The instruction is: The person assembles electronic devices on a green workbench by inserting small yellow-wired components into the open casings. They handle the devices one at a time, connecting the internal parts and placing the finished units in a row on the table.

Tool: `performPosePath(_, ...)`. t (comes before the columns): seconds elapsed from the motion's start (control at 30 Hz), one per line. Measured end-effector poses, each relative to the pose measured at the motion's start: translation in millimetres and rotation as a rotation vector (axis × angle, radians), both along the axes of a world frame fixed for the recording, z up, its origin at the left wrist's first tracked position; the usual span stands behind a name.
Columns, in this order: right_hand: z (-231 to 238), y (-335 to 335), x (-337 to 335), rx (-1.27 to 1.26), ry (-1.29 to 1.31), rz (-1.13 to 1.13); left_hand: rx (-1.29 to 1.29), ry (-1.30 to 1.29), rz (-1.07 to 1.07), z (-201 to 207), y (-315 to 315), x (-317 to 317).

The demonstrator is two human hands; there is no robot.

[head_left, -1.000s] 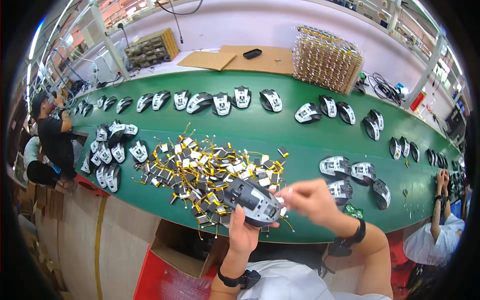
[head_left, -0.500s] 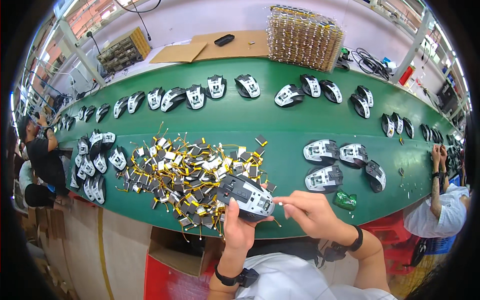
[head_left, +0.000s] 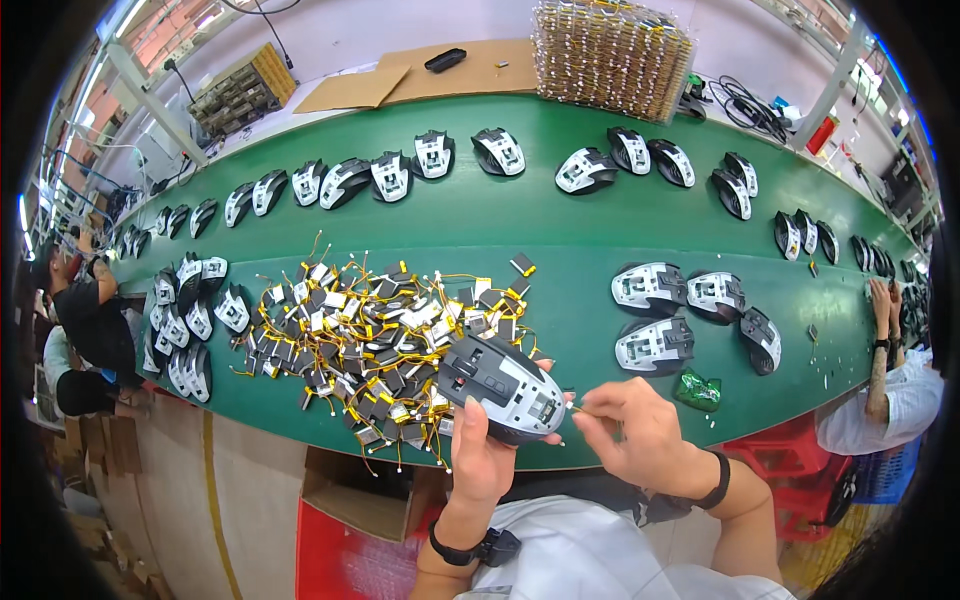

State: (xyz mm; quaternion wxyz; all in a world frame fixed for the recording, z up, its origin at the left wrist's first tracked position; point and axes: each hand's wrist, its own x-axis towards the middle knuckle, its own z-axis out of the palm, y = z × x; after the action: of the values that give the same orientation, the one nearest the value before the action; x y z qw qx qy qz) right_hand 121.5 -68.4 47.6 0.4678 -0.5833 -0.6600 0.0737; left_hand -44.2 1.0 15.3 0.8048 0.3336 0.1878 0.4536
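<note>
My left hand grips a partly assembled black and silver computer mouse, fingers under it and thumb along its near side. Openings in the silver face show small inner parts. Just right of the mouse's near end, my right hand pinches a thin lead with a tiny white plug at its tip; whatever else hangs from it is hidden by the fingers. Beneath and left of the mouse spreads a heap of small batteries with yellow tape and white-ended leads.
Several similar mice lie right of the heap, beside a crumpled green packet. More stand in a row along the green bench and at its left. A stack of clear trays sits behind. Co-workers flank me.
My right hand has shifted slightly right, and its fingertips with the plug sit a little off the mouse's end. The left hand keeps its hold on the mouse.
</note>
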Motion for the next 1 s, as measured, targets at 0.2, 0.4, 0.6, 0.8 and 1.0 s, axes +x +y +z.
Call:
performPosePath(0.2,-1.3,5.5,8.1,0.066,-0.193,0.156,-0.003,0.007,-0.008,-4.8,-2.1,2.8)
performPosePath(0.4,3.1,6.9,13.0,0.062,-0.253,0.251,0.011,0.006,-0.026,-4.6,-2.4,1.9)
performPosePath(0.6,6.3,8.2,21.9,0.023,-0.344,0.355,0.047,0.136,-0.009,-5.0,-5.7,1.8)
performPosePath(0.8,14.3,9.6,19.5,0.034,-0.436,0.373,0.045,0.145,-0.019,-13.6,-11.8,0.5)
performPosePath(1.0,21.8,9.9,14.7,0.012,-0.551,0.372,0.075,0.104,-0.016,-20.6,-12.8,0.0)
